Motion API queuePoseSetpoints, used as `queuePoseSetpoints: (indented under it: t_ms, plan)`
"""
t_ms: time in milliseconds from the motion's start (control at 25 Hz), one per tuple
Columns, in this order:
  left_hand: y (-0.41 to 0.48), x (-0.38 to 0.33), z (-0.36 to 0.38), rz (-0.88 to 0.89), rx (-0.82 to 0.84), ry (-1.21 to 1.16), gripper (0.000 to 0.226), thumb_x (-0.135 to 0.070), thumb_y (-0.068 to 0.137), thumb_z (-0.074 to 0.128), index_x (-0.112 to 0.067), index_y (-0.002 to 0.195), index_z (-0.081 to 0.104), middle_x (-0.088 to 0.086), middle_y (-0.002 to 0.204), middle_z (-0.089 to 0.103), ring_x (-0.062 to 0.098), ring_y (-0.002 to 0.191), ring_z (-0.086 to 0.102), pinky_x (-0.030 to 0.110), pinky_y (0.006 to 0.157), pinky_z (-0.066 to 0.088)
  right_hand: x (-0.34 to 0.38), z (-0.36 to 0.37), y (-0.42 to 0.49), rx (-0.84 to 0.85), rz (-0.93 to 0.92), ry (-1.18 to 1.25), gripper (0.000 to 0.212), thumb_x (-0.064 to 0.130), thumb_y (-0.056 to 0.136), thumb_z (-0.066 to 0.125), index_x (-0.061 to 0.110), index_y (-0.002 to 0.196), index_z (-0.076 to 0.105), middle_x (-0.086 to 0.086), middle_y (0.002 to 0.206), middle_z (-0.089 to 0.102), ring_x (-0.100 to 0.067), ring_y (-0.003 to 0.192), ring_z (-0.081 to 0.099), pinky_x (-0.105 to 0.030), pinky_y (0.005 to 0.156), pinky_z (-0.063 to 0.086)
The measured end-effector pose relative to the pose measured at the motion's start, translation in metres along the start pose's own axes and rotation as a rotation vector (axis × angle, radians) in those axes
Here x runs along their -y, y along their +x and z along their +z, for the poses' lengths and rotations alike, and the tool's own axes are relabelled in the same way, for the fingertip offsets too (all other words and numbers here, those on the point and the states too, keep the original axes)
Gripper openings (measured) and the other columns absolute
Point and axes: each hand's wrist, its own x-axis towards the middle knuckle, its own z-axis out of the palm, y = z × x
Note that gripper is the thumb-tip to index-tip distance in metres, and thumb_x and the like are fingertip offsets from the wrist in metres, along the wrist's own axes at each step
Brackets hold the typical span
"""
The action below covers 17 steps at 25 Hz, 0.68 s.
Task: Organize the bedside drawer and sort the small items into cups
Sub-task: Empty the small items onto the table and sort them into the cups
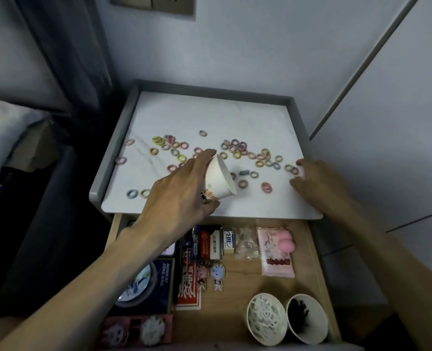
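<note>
Left hand point(182, 191) is clamping a tipped paper cup point(218, 179) over the nightstand top point(184, 115), right hand point(318, 183) probably open beside scattered hair ties point(237, 146), so sorting's partway: two filled cups point(267, 319) are sitting in the drawer point(313, 252).

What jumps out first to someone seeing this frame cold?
The scatter of small pastel hair ties across the white nightstand top. Next, the left hand at centre holding a tipped paper cup over them, and the right hand resting near the right edge. Below, the open drawer holds two filled cups at its front right.
</note>
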Motion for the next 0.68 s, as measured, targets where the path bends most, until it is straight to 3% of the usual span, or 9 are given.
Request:
queuePoseSetpoints:
  t_ms: [160, 280, 520, 680]
  plan:
    - [0.001, -0.001, 0.001, 0.017, 0.049, -0.024, 0.102, -0.038, 0.076, 0.080, -0.042, 0.149, 0.009, 0.004, 0.117, 0.062, 0.022, 0.081, 0.063, 0.041, 0.066, 0.056, 0.002, 0.012, 0.016, -0.060, -0.114, 0.104, 0.032, 0.017, 0.099, 0.054, 0.013, 0.130, 0.055, -0.019, 0.124, 0.048, -0.035, 0.102, 0.053, -0.029, 0.073, 0.033]
    - [-0.001, -0.001, 0.004, 0.010, 0.087, -0.001, 0.092, -0.038, 0.076, 0.078, -0.040, 0.144, 0.016, 0.002, 0.113, 0.062, 0.020, 0.081, 0.061, 0.041, 0.064, 0.055, 0.001, 0.019, 0.027, -0.091, -0.180, 0.123, 0.013, 0.016, 0.098, 0.057, 0.011, 0.109, 0.061, -0.014, 0.105, 0.053, -0.025, 0.083, 0.048, -0.030, 0.063, 0.030]
    - [-0.001, -0.003, 0.010, 0.012, 0.129, -0.031, 0.089, -0.037, 0.078, 0.078, -0.035, 0.144, 0.019, -0.002, 0.114, 0.061, 0.015, 0.084, 0.061, 0.032, 0.061, 0.050, 0.012, 0.026, 0.038, -0.105, -0.221, 0.115, 0.009, 0.005, 0.092, 0.062, 0.009, 0.096, 0.069, -0.013, 0.086, 0.068, -0.028, 0.079, 0.064, -0.034, 0.072, 0.051]
    - [-0.003, -0.006, 0.012, 0.003, 0.148, -0.074, 0.089, -0.038, 0.078, 0.078, -0.037, 0.143, 0.017, -0.002, 0.117, 0.061, 0.015, 0.086, 0.061, 0.033, 0.066, 0.052, 0.019, 0.013, 0.030, -0.120, -0.182, 0.321, 0.012, 0.006, 0.090, 0.067, 0.018, 0.087, 0.067, -0.006, 0.079, 0.071, -0.012, 0.063, 0.066, -0.026, 0.066, 0.054]
